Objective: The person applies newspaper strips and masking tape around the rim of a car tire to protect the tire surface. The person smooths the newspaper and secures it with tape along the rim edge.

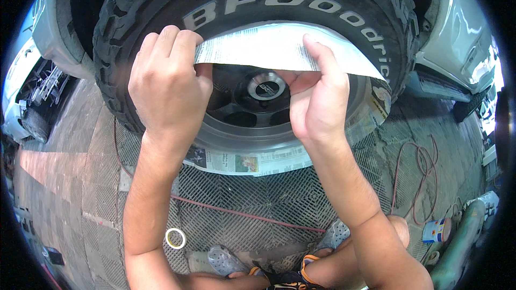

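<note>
The left grip (167, 78) pinched the curved white newsprint sheet (260, 45); the half-curled right grip (322, 91) held it, thumb in front. Between the 2, before the black rubber tyre (161, 2), even tension seemed best.

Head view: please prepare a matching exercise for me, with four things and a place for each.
Things:
1. paper sheet
2. tape roll
3. red hose
4. can

Places:
A. stretched across the floor below the tyre
B. beside the green cylinder
C. held by left hand and right hand
D. near the left forearm

Pairs: 1-C; 2-D; 3-A; 4-B
</note>
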A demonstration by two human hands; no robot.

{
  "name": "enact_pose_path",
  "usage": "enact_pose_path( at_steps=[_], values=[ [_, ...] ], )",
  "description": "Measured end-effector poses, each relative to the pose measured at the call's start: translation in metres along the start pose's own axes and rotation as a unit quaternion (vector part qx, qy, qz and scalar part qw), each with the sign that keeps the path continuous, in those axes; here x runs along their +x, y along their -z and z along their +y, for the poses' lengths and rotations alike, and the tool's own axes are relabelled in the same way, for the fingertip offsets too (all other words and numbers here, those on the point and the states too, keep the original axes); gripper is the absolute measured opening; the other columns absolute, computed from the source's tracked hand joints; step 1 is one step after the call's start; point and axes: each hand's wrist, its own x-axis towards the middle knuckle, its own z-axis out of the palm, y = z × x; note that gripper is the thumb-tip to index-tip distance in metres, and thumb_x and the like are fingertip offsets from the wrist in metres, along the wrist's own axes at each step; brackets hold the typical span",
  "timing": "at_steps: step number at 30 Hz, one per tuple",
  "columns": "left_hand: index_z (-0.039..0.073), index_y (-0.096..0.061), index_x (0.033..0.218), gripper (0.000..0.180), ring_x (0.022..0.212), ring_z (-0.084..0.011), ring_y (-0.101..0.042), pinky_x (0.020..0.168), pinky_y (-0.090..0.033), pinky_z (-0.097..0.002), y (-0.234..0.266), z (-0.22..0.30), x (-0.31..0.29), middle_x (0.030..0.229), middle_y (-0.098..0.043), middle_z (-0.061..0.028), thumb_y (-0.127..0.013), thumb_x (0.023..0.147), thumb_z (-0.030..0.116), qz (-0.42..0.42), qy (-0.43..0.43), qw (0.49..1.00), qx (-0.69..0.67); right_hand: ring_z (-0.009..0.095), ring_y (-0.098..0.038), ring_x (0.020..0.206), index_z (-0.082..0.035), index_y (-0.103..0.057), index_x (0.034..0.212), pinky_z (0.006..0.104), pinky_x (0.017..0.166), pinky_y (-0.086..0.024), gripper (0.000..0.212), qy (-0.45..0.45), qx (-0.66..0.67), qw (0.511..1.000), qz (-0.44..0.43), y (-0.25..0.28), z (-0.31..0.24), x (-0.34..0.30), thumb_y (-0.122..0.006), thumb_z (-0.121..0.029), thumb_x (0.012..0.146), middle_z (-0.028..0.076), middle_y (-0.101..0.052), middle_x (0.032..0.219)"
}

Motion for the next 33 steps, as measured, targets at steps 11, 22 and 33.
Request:
enact_pose_path(
  at_steps=[11, 22, 33],
  values=[
    [0.005, -0.07, 0.087, 0.023, 0.08, -0.0254, -0.065, 0.07, -0.053, -0.0364, -0.004, -0.004, 0.0, 0.084, -0.067, -0.0081, -0.083, 0.068, 0.002, 0.016, -0.017, 1.0, -0.005, 0.022, -0.071, 0.106, -0.008, -0.066, 0.107, 0.0431, 0.098, -0.056, 0.019, -0.014, 0.063, 0.998, -0.024, -0.006, -0.021, 0.005, -0.063, -0.025, 0.099, 0.009, -0.074, 0.107],
    [0.003, -0.07, 0.096, 0.025, 0.082, -0.0254, -0.067, 0.075, -0.052, -0.035, 0.006, -0.013, -0.005, 0.087, -0.067, -0.0082, -0.077, 0.073, -0.004, -0.022, -0.013, 0.998, -0.064, 0.025, -0.062, 0.111, -0.002, -0.057, 0.115, 0.042, 0.104, -0.045, 0.029, -0.05, 0.139, 0.985, -0.086, -0.014, -0.04, 0.007, -0.057, -0.027, 0.1, 0.011, -0.065, 0.111],
    [0.005, -0.073, 0.093, 0.016, 0.081, -0.0234, -0.069, 0.077, -0.052, -0.0346, 0.022, -0.017, 0.003, 0.084, -0.07, -0.0075, -0.079, 0.078, 0.001, -0.126, 0.048, 0.99, -0.042, 0.033, -0.042, 0.132, 0.006, -0.035, 0.136, 0.0436, 0.115, -0.031, 0.056, 0.007, 0.151, 0.987, -0.062, 0.002, -0.016, -0.001, -0.054, -0.032, 0.1, 0.023, -0.045, 0.135]
  ],
)
